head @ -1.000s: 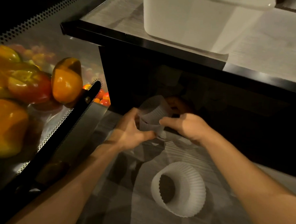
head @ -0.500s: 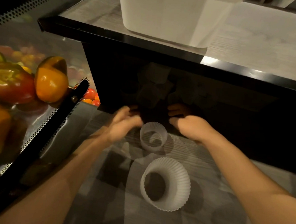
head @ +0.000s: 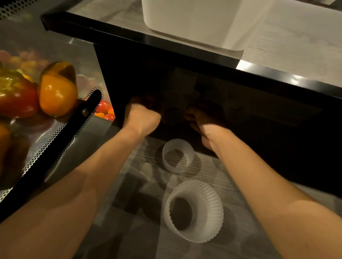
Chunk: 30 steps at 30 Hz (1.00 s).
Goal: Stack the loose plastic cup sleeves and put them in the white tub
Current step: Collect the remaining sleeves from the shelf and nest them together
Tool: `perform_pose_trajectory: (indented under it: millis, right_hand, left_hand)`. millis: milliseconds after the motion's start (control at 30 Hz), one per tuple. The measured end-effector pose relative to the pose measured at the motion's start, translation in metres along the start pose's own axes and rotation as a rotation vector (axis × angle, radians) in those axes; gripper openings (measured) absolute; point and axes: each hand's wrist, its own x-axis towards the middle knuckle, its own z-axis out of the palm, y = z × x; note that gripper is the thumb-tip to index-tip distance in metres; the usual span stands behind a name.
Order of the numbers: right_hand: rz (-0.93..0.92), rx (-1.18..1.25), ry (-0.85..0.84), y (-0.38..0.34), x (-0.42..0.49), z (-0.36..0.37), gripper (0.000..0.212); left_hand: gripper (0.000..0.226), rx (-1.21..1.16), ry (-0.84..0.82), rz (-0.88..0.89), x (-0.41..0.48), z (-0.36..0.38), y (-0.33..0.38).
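Observation:
Two white ribbed plastic cup sleeves lie on the lower shelf. The small sleeve is just in front of the dark recess, and the larger sleeve lies on its side nearer to me. My left hand and my right hand both reach into the shadow under the upper shelf, past the small sleeve. Their fingers are lost in the dark. A dim pale shape sits between them; whether they hold it is unclear. The white tub stands on the upper shelf above the hands.
The black front edge of the upper shelf overhangs my hands. At the left, a perforated metal divider fences off orange and red bell peppers and small tomatoes. The lower shelf has a grey wood-grain surface.
The small sleeve that my hands held a second ago now lies on the lower shelf. Both hands have moved forward past it into the dark recess.

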Motion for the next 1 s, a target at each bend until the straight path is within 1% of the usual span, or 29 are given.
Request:
perform_pose_trajectory:
  millis: [67,100,133,167,200,233,267,300,367,400,500,600,667,733,800,833,867,900,933,967,1000]
  right_hand:
    - [-0.022,0.05,-0.007,-0.001,-0.013,-0.004,0.043]
    - [-0.019,0.066,0.004,0.0,-0.023,-0.009,0.039]
    - [-0.006,0.097,0.024,0.002,-0.032,-0.014,0.03]
    - [0.007,0.128,0.031,0.004,-0.041,-0.02,0.024]
    - [0.007,0.145,0.02,0.007,-0.048,-0.026,0.017]
    - [-0.017,0.123,-0.007,0.011,-0.054,-0.033,0.016]
    - [-0.058,0.056,-0.039,0.016,-0.058,-0.038,0.017]
    - [-0.114,-0.018,-0.08,0.019,-0.063,-0.042,0.021]
    - [-0.212,-0.142,-0.157,0.031,-0.07,-0.046,0.034]
    - [-0.234,-0.176,-0.19,0.038,-0.073,-0.047,0.041]
    - [-0.335,-0.284,-0.221,0.053,-0.076,-0.048,0.053]
    - [-0.419,-0.324,-0.155,0.059,-0.075,-0.05,0.056]
    - [-0.449,-0.412,-0.156,0.061,-0.075,-0.052,0.06]
    - [-0.468,-0.542,-0.201,0.062,-0.074,-0.055,0.069]
    - [-0.421,-0.617,-0.22,0.064,-0.07,-0.059,0.078]
    - [-0.378,-0.624,-0.193,0.063,-0.067,-0.06,0.078]
    - [-0.335,-0.63,-0.149,0.062,-0.064,-0.062,0.073]
    - [-0.277,-0.626,-0.089,0.062,-0.06,-0.063,0.061]
    - [-0.205,-0.587,-0.025,0.062,-0.054,-0.064,0.046]
    - [-0.105,-0.499,0.036,0.061,-0.049,-0.064,0.029]
    - [-0.021,-0.388,0.086,0.059,-0.044,-0.063,0.018]
  left_hand:
    - [0.019,-0.144,0.026,0.002,-0.007,-0.009,0.002]
    - [0.018,-0.188,0.009,0.015,-0.012,-0.015,0.004]
    - [0.015,-0.239,-0.037,0.025,-0.016,-0.019,0.005]
    - [0.019,-0.29,-0.104,0.029,-0.022,-0.023,0.006]
    - [0.03,-0.328,-0.178,0.03,-0.027,-0.026,0.005]
    - [0.044,-0.324,-0.236,0.029,-0.031,-0.028,0.003]
    - [0.056,-0.295,-0.281,0.023,-0.034,-0.03,0.001]
    - [0.058,-0.264,-0.324,0.027,-0.037,-0.033,-0.001]
    - [0.051,-0.222,-0.434,0.077,-0.044,-0.036,-0.006]
    - [0.053,-0.199,-0.462,0.1,-0.047,-0.036,-0.008]
    - [0.063,-0.123,-0.453,0.155,-0.053,-0.035,-0.016]
    - [0.067,-0.04,-0.446,0.207,-0.056,-0.032,-0.022]
    - [0.072,0.03,-0.468,0.234,-0.057,-0.03,-0.027]
    - [0.073,0.112,-0.494,0.256,-0.056,-0.028,-0.033]
    - [0.066,0.158,-0.497,0.259,-0.053,-0.024,-0.034]
    - [0.06,0.144,-0.49,0.245,-0.051,-0.021,-0.033]
    - [0.054,0.123,-0.474,0.227,-0.049,-0.018,-0.031]
    - [0.049,0.115,-0.45,0.212,-0.045,-0.015,-0.029]
    - [0.045,0.126,-0.421,0.205,-0.04,-0.009,-0.026]
    - [0.042,0.146,-0.393,0.198,-0.033,-0.003,-0.024]
    - [0.037,0.174,-0.373,0.182,-0.026,0.002,-0.022]
